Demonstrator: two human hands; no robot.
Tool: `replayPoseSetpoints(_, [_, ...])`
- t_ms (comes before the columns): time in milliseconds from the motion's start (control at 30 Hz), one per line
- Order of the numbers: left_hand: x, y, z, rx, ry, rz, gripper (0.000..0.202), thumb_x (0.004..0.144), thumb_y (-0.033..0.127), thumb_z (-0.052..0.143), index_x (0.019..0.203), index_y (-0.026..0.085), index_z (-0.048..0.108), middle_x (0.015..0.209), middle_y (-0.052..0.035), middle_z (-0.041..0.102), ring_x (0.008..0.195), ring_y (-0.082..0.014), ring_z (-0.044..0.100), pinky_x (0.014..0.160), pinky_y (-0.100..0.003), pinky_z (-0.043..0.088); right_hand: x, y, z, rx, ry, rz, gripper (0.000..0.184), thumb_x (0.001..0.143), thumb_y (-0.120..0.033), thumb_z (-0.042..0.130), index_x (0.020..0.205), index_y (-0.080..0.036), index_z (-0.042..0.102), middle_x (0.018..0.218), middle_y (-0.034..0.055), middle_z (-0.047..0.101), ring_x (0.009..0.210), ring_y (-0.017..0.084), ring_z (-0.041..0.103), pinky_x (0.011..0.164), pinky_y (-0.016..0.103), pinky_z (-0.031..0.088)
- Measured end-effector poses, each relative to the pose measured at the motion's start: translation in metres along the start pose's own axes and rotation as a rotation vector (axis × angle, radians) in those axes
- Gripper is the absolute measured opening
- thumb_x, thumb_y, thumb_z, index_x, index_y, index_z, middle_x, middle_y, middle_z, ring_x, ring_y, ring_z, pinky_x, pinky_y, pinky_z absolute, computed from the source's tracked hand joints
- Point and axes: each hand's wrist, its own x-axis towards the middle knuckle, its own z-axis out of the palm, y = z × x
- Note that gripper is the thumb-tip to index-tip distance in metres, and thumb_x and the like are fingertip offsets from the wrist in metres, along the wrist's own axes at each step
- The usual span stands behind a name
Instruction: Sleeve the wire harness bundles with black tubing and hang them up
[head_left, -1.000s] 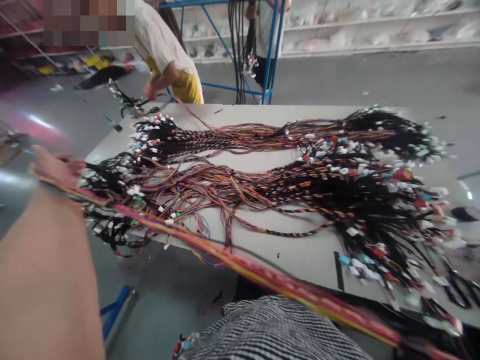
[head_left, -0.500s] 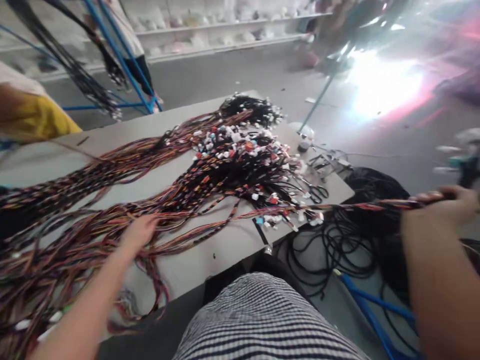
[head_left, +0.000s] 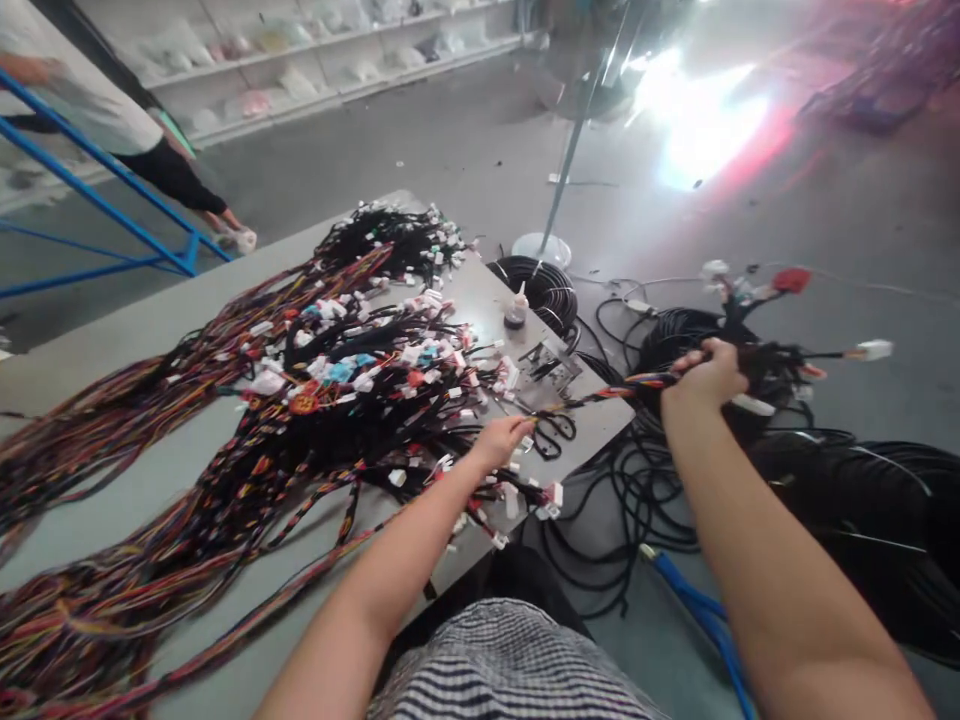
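Observation:
My right hand [head_left: 709, 375] is closed round a wiring harness [head_left: 626, 388], a bundle of coloured wires partly wrapped in black tape. Beyond that hand its end fans out into white and red connectors [head_left: 791, 282]. Further back along the same harness, my left hand [head_left: 504, 443] pinches the wires over the table's right end. Below and left of my left hand lies a large heap of harnesses [head_left: 300, 440] with many white, red and blue connectors. A pair of black-handled scissors [head_left: 555, 437] lies just right of my left fingertips, partly hidden.
A second harness pile [head_left: 390, 240] lies at the table's [head_left: 442, 570] far side. Near the right edge stand a small bottle [head_left: 516, 308] and a metal fixture [head_left: 551, 365]. Coils of black tubing [head_left: 862, 520] and a blue frame [head_left: 697, 610] are on the floor. A person [head_left: 97, 100] walks at upper left.
My left hand has moved right along the harness, towards my right hand. The right hand now shows further inward, with the connector end in sight. The view has turned right.

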Motion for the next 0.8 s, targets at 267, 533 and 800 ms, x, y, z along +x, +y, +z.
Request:
replayPoseSetpoints(267, [0.138, -0.02, -0.004, -0.044, -0.061, -0.469, 0.049, 0.091, 0.05, 0.047, 0.065, 0.013, 0.067, 0.048, -0.0021, 0.047, 0.057, -0.0175, 0.054, 0.059, -0.027, 0.039, 0.056, 0.058, 0.097, -0.363, -0.21, -0.215, 0.021, 0.091, -0.031, 0.042, 0.084, -0.015, 0.053, 0.063, 0.0048, 0.055, 0.052, 0.017, 0.057, 0.046, 0.029, 0.047])
replayPoseSetpoints(533, [0.149, -0.015, -0.003, -0.559, -0.123, -0.615, 0.022, 0.081, 0.032, 0.066, 0.089, 0.012, 0.063, 0.094, -0.0098, 0.071, 0.058, -0.0109, 0.061, 0.049, -0.019, 0.038, 0.08, 0.062, 0.121, -1.115, -0.701, -0.449, 0.044, 0.089, -0.048, 0.049, 0.094, -0.008, 0.066, 0.088, 0.0169, 0.066, 0.091, 0.027, 0.062, 0.08, 0.036, 0.048])
replayPoseSetpoints(800, [0.154, -0.019, 0.001, -0.552, -0.047, -0.591, 0.013, 0.078, 0.021, 0.066, 0.08, 0.009, 0.068, 0.079, -0.009, 0.072, 0.045, -0.0064, 0.044, 0.046, -0.02, 0.033, -0.092, 0.141, 0.006, -1.587, -1.437, -0.401, 0.022, 0.088, -0.022, 0.052, 0.097, -0.011, 0.069, 0.097, 0.0143, 0.068, 0.089, 0.023, 0.065, 0.074, 0.027, 0.045])
